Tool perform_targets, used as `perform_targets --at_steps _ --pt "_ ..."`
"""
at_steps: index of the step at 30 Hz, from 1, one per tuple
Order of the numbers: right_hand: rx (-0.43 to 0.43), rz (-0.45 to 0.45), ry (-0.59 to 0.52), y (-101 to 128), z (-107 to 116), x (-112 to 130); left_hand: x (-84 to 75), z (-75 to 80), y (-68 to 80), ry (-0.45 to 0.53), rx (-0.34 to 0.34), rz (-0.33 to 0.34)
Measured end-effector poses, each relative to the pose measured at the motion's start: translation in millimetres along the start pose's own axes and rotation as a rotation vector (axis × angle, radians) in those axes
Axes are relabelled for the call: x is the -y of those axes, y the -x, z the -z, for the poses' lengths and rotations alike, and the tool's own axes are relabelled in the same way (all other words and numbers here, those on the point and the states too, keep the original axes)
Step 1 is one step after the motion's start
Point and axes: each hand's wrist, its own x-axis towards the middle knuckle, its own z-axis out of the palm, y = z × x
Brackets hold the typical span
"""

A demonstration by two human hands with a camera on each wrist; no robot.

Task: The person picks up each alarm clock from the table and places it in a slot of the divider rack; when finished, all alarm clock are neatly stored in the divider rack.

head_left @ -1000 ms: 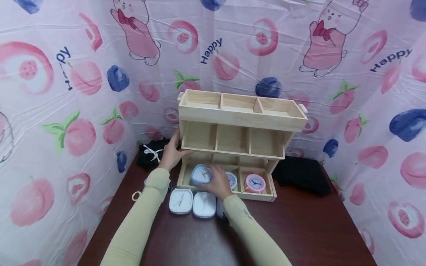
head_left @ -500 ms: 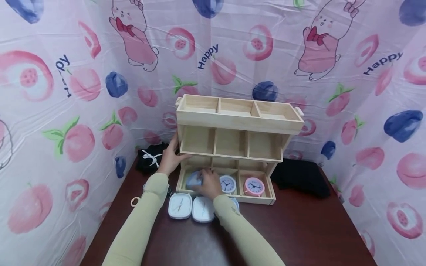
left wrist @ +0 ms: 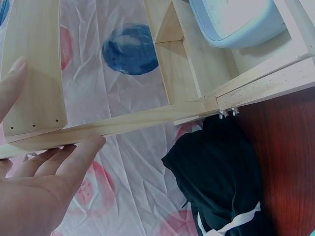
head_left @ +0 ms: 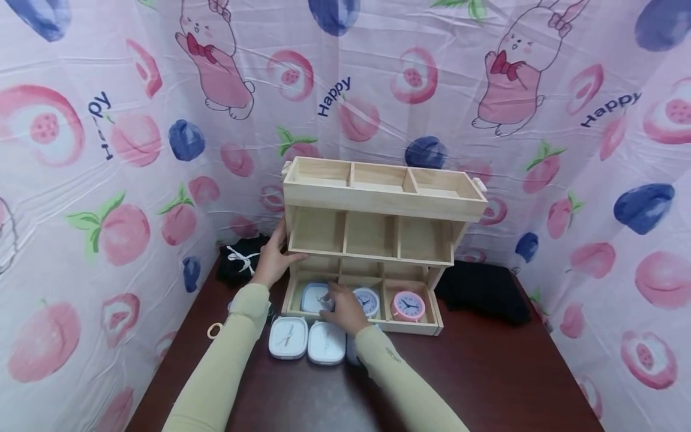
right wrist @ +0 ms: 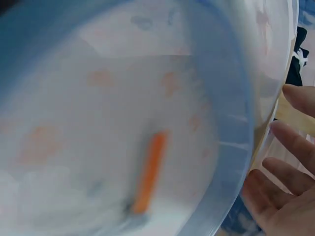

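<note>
My left hand (head_left: pixel 272 261) holds the left side of a tiered wooden storage box (head_left: pixel 378 201), thumb in front. In the left wrist view its fingers (left wrist: pixel 81 160) lie against a wooden side bar. A blue-rimmed square alarm clock (head_left: pixel 313 298) lies face up in the bottom tier's left compartment. At this clock's right edge is my right hand (head_left: pixel 348 309), its fingers spread loosely in the right wrist view. A round white alarm clock (head_left: pixel 367 302) fills the middle compartment, partly covered by that hand. The right compartment has a pink round alarm clock (head_left: pixel 408 306).
Two white square clocks (head_left: pixel 288 338) lie before the box, beside a darker item (head_left: pixel 353 351) mostly under the right sleeve. Black cloth with a white string (head_left: pixel 240 259) sits left, folded black cloth (head_left: pixel 486 291) right. A wooden ring (head_left: pixel 214 330) shows near the left sleeve.
My right hand has lowered the blue square clock into the bottom left compartment and loosened its fingers from it. The left hand keeps its place on the box.
</note>
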Motion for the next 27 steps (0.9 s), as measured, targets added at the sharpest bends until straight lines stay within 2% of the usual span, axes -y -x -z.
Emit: perform_targets --at_steps 4,8,12,15,18,22,27 --pt "-0.051 0.052 0.012 20.3 12.5 -7.8 -1.2 1.0 -1.1 -0.005 -0.006 0.0" --pt "-0.113 0.075 0.047 50.2 24.5 -16.7 -1.5 0.9 -0.4 -0.002 -0.005 0.004" --pt "-0.152 0.135 0.145 80.6 30.9 -30.5 -2.1 1.3 2.2 0.0 0.001 0.014" --pt "-0.145 0.171 0.235 102.2 33.2 -41.7 -1.2 0.9 3.7 -0.004 0.002 0.014" --pt "-0.113 0.17 0.282 118.4 36.9 -49.5 -0.5 1.1 3.4 -0.01 0.003 0.009" --pt "-0.074 0.15 0.265 132.2 41.7 -54.9 -1.0 0.6 2.6 -0.012 0.003 0.006" --pt "-0.084 0.142 0.228 144.4 44.1 -57.4 0.4 -1.1 3.3 -0.022 -0.001 0.003"
